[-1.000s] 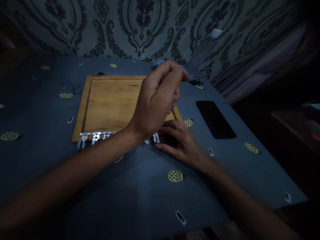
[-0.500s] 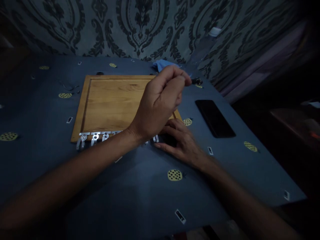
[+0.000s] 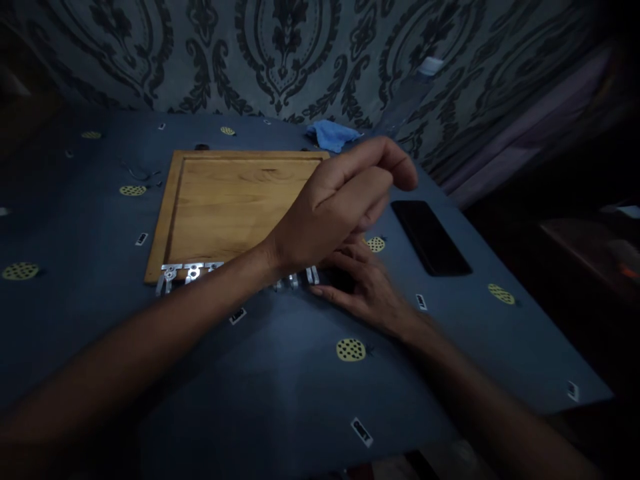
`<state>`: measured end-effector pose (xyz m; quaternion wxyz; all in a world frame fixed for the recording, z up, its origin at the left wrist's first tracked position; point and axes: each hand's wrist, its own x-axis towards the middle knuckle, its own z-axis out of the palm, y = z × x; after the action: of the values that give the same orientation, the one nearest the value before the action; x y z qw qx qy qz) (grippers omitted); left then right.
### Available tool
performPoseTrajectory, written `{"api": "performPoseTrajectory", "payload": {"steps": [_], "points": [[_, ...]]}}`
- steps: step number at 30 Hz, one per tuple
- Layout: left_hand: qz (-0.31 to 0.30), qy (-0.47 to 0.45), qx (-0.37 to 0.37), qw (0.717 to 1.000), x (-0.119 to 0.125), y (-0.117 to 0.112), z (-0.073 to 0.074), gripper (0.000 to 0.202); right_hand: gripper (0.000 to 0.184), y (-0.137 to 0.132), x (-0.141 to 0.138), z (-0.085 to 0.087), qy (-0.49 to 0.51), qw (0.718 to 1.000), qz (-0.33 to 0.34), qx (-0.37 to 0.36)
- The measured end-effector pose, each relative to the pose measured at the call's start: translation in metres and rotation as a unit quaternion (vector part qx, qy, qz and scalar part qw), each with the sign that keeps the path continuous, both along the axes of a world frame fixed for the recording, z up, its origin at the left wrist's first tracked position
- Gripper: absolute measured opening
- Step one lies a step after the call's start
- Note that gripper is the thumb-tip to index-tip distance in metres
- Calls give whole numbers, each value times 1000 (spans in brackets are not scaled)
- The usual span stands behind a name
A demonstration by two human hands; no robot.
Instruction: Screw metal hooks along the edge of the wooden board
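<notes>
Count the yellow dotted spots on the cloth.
7 spots: two at the far edge, two left of the board, one by the right hand, one nearer, one right of the phone. The left hand may hide more.

Open: bare counter (image 3: 280, 393) across the lower frame; wooden board (image 3: 225, 200) top, centre left.
Blocked: metal brackets (image 3: 190, 272) line the board's near edge; phone (image 3: 430, 237) lies at right; blue cloth (image 3: 333, 135), upper centre.
Centre: left hand (image 3: 340, 200) raised over right hand (image 3: 365, 290) at the board's corner.

The left hand (image 3: 343, 207) (blurred) hides the board's (image 3: 225, 200) near right corner. What the right hand (image 3: 365, 290) covers is too dark to tell.
</notes>
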<state>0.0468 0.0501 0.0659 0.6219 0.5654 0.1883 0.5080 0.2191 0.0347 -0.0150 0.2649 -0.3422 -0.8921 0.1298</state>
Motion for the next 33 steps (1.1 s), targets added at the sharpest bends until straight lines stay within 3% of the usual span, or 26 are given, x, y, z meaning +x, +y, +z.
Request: {"api": "performPoseTrajectory", "payload": {"steps": [5,10,12,27,33], "points": [[-11,-1,-32,999,-4,5,2,22,46,0,1,-2,6,1000,3,-1],[130,-55,-119,983,-7,9,13,29,45,-1,1,0,10,1000,8,-18],[156,-60,-132,977,-7,10,16,30,44,-1,1,2,7,1000,9,-26],[133,-29,-116,984,1,3,6,30,45,-1,1,1,17,999,6,-37],[116,-33,-74,990,3,2,3,29,45,1,1,-4,25,999,9,-24]]}}
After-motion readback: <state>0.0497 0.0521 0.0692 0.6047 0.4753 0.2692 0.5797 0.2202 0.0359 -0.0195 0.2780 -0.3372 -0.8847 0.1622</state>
